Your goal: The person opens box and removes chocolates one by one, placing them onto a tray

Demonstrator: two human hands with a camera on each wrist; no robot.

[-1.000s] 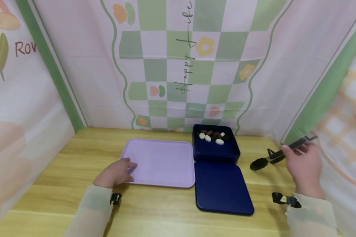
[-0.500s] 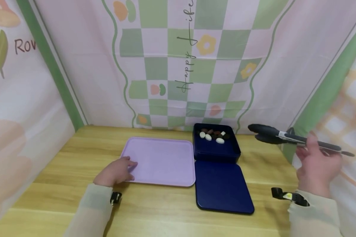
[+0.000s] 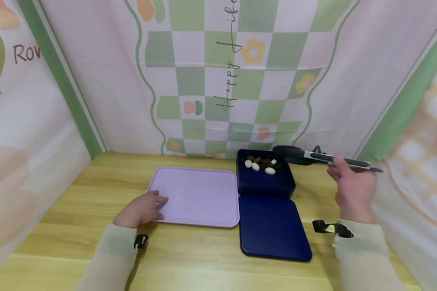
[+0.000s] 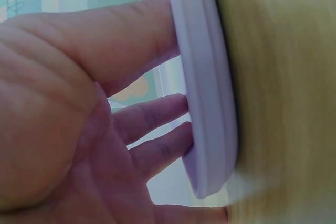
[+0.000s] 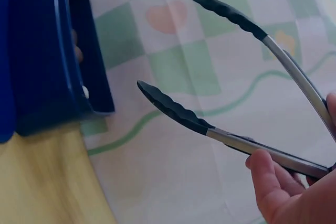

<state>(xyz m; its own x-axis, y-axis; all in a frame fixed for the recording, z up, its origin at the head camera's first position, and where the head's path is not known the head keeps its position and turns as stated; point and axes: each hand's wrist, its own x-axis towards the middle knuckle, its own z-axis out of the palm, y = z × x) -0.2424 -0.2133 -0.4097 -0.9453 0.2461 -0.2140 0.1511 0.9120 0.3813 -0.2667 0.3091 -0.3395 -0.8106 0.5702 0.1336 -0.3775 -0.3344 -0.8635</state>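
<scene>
My right hand (image 3: 357, 190) holds black-tipped tongs (image 3: 322, 157) by the metal arms, raised at the right. Their head reaches over the right rear corner of a dark blue box (image 3: 266, 190). In the right wrist view the tongs (image 5: 231, 138) are spread, with nothing between their tips. Several white oval pieces (image 3: 255, 166) and brown and dark pieces (image 3: 262, 163) lie toward the back of the box. My left hand (image 3: 142, 209) rests at the left edge of a lilac tray (image 3: 200, 198). Its thumb and some fingers (image 4: 157, 114) lie over the rim, rather straight.
A flat dark blue lid (image 3: 274, 230) lies in front of the box, beside the tray's right edge. The wooden table (image 3: 189, 258) is backed by a checked curtain (image 3: 225, 81), with more patterned cloth on both sides.
My right hand has lifted the tongs from low at the right, turned them level, then moved them left to the box. The left hand stays on the tray's edge.
</scene>
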